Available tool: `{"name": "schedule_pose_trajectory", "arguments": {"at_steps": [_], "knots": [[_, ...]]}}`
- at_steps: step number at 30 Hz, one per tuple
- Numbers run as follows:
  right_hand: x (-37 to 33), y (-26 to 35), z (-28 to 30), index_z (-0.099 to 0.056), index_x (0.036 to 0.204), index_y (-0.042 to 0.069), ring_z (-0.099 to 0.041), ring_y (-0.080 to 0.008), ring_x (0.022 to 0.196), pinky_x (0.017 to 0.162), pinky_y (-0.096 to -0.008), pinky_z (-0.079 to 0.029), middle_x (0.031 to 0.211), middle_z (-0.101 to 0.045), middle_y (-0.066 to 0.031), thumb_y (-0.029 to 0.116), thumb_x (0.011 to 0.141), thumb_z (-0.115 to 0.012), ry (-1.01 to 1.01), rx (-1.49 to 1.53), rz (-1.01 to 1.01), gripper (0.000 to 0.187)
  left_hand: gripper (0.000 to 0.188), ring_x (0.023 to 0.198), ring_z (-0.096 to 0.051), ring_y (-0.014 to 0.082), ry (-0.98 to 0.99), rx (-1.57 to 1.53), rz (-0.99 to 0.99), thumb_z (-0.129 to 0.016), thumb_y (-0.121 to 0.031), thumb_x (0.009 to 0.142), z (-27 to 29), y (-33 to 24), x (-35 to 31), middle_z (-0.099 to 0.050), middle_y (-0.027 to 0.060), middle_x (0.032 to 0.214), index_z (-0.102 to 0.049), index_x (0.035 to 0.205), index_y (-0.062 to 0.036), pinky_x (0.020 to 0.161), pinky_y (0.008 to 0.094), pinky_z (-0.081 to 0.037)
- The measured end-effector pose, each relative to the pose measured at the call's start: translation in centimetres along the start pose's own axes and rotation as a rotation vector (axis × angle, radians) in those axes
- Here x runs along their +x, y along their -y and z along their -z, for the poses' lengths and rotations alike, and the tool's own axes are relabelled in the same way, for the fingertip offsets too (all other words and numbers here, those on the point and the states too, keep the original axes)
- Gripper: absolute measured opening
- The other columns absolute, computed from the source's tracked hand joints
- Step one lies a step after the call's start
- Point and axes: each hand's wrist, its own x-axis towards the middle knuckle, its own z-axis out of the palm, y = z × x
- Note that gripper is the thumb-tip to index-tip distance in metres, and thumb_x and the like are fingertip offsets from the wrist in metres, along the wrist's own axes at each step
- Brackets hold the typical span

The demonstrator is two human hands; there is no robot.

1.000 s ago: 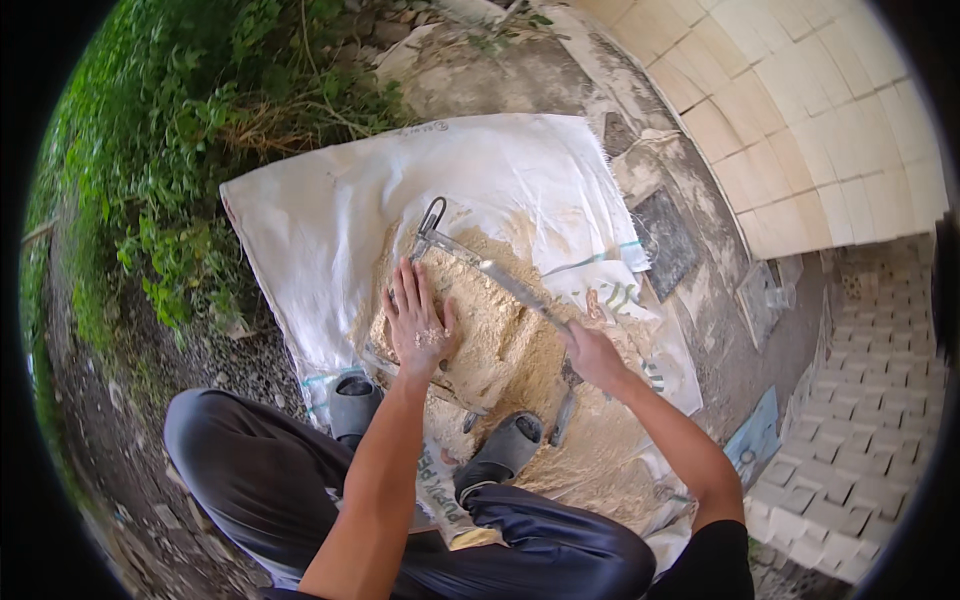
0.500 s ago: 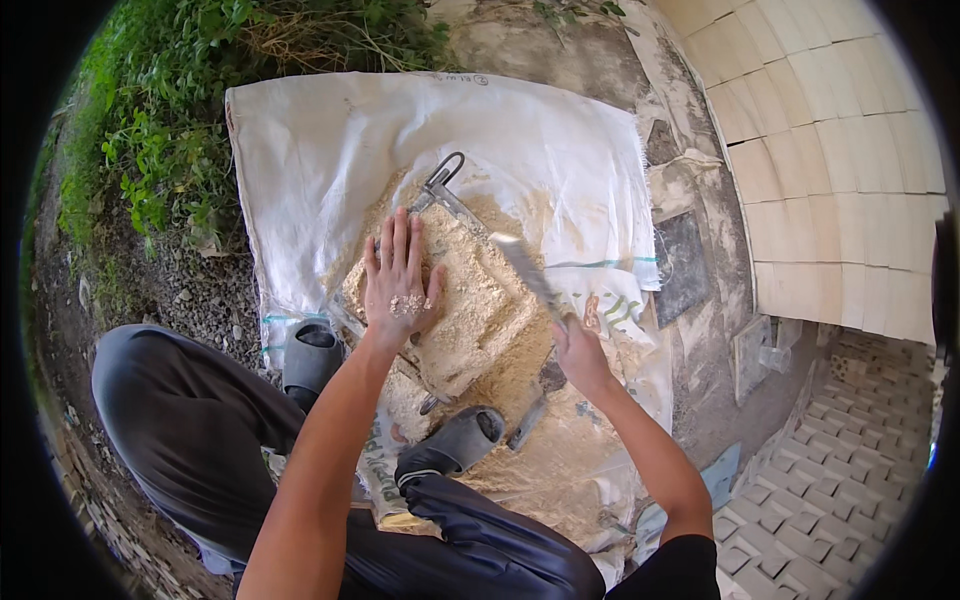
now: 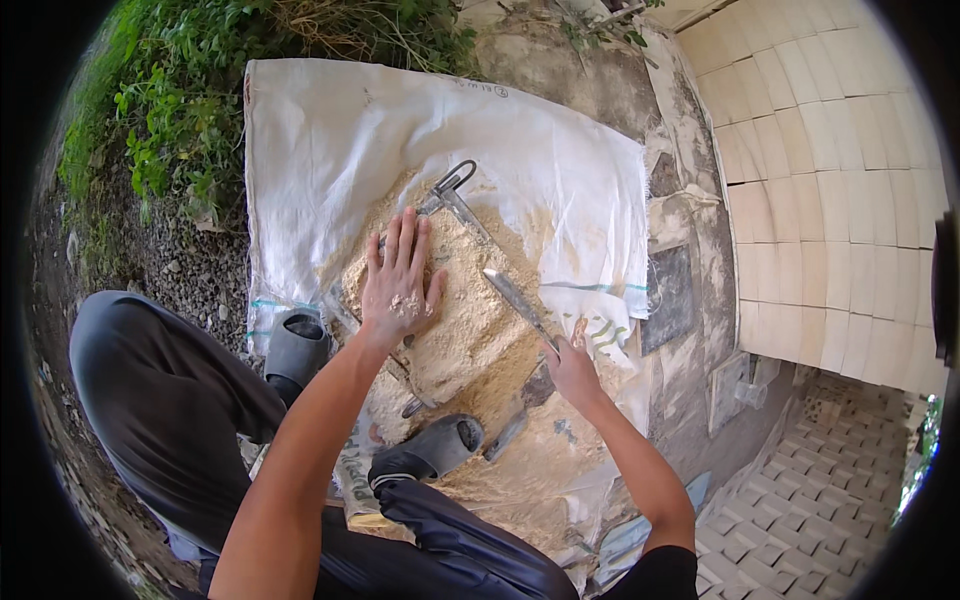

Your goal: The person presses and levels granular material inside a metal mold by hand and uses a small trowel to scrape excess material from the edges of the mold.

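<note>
My left hand (image 3: 398, 285) lies flat with fingers stretched on a mound of pale, damp-looking powder (image 3: 465, 330); some powder clings to its back. A metal frame (image 3: 464, 213) with a looped handle (image 3: 459, 175) surrounds the mound, partly buried. My right hand (image 3: 574, 374) is closed around the near end of a long, narrow metal blade, like a knife (image 3: 520, 303). The blade slants up and left along the mound's right side, its tip over the powder. Whether its edge touches the powder, I cannot tell.
A white woven sack (image 3: 340, 140), dusted with powder, lies underneath. My slippered feet (image 3: 440, 447) flank the frame's near side; a flat dark bar (image 3: 506, 437) lies beside one. Plants (image 3: 160, 120) and gravel are left. Stacked pale blocks (image 3: 830, 200) stand right.
The blade has moved down and left, nearer the mound, and is no longer blurred. My left hand stays flat on the powder. The whole view has shifted slightly.
</note>
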Motion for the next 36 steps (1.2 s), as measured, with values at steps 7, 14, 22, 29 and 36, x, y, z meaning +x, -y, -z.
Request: {"name": "schedule_pose_trajectory", "arguments": {"at_steps": [7,14,22,29,36], "knots": [[-0.6,4.8,3.3,-0.056,0.088,-0.004,-0.059,-0.0389,0.055,0.05,-0.0414,-0.044,0.056,-0.055,-0.0215,0.028,0.096,-0.052,-0.157,0.378,-0.054,0.033,0.073,0.142,-0.016,0.0325,-0.002,0.014,-0.008,-0.049,-0.035,0.089,-0.1,0.7,-0.5,-0.015,0.0182,0.154,-0.02,0.147,-0.0015,0.113,0.0507,-0.014],[0.2,-1.0,-0.3,-0.055,0.085,-0.004,-0.055,-0.0393,0.051,0.05,-0.0434,-0.043,0.057,-0.055,-0.0216,0.03,0.095,-0.053,-0.011,0.002,-0.018,0.035,0.072,0.141,-0.019,0.0353,-0.043,0.016,-0.053,-0.051,-0.033,0.088,-0.7,-0.5,0.2,-0.017,0.0203,0.153,-0.024,0.145,0.0007,0.112,0.0508,-0.016],[1.1,5.6,3.9,-0.056,0.08,-0.004,-0.055,-0.039,0.05,0.051,-0.0442,-0.043,0.056,-0.054,-0.0221,0.033,0.095,-0.052,-0.192,0.36,-0.004,0.04,0.071,0.141,-0.018,0.0349,-0.022,0.013,-0.047,-0.049,-0.034,0.088,0.4,0.1,-0.2,-0.018,0.0211,0.152,-0.025,0.144,0.002,0.113,0.0511,-0.014],[1.5,0.7,0.2,-0.055,0.079,-0.005,-0.056,-0.0393,0.051,0.048,-0.0449,-0.042,0.055,-0.053,-0.0246,0.032,0.094,-0.054,-0.015,-0.003,0.035,0.04,0.07,0.141,-0.018,0.0357,-0.008,-0.01,-0.044,-0.05,-0.032,0.088,0.0,-0.3,0.0,-0.018,0.0213,0.152,-0.026,0.144,0.0021,0.112,0.051,-0.014],[3.4,8.3,4.7,-0.055,0.077,-0.005,-0.055,-0.0409,0.052,0.046,-0.0453,-0.039,0.055,-0.052,-0.0249,0.033,0.096,-0.052,-0.228,0.345,0.051,0.043,0.071,0.141,-0.017,0.0357,-0.038,0.02,-0.042,-0.049,-0.034,0.088,0.4,0.4,-0.3,-0.018,0.0211,0.152,-0.026,0.144,0.0023,0.113,0.0501,-0.014]]}}
